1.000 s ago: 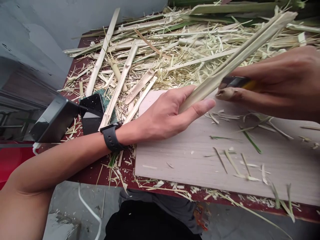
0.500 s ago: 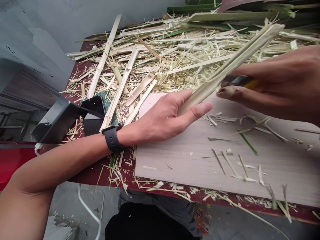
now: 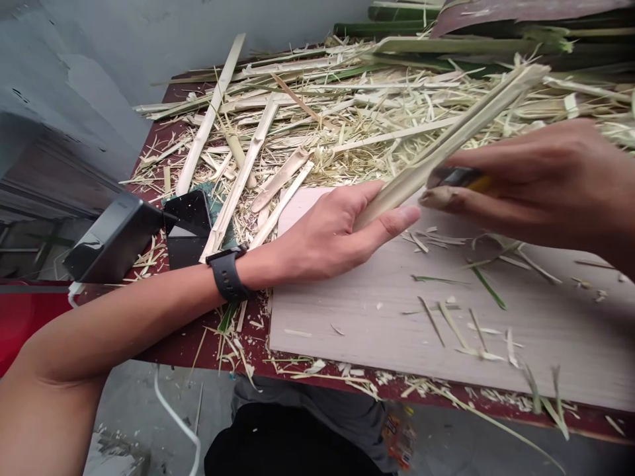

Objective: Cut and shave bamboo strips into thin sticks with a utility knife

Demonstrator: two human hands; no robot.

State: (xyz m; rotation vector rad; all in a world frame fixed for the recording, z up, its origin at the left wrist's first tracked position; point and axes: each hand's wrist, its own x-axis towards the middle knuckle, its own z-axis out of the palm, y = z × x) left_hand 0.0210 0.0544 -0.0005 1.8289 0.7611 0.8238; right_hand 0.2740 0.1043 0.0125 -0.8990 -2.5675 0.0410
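Observation:
My left hand (image 3: 337,231), with a black watch (image 3: 225,274) on the wrist, grips the near end of a long pale green bamboo strip (image 3: 461,129) that slants up to the right. My right hand (image 3: 540,185) is closed on a knife with a yellow handle (image 3: 459,177). Its blade lies against the strip just beyond my left thumb. Both hands hover over a light wooden board (image 3: 397,317) dotted with thin shavings.
A deep pile of bamboo strips and shavings (image 3: 322,112) covers the dark red table behind the board. A black phone (image 3: 187,228) and a black box (image 3: 106,238) sit at the table's left edge. A white cable (image 3: 173,416) hangs below.
The view has shifted a little. My right hand with the knife sits slightly lower and nearer to my left hand; the strip stays gripped at the same slant.

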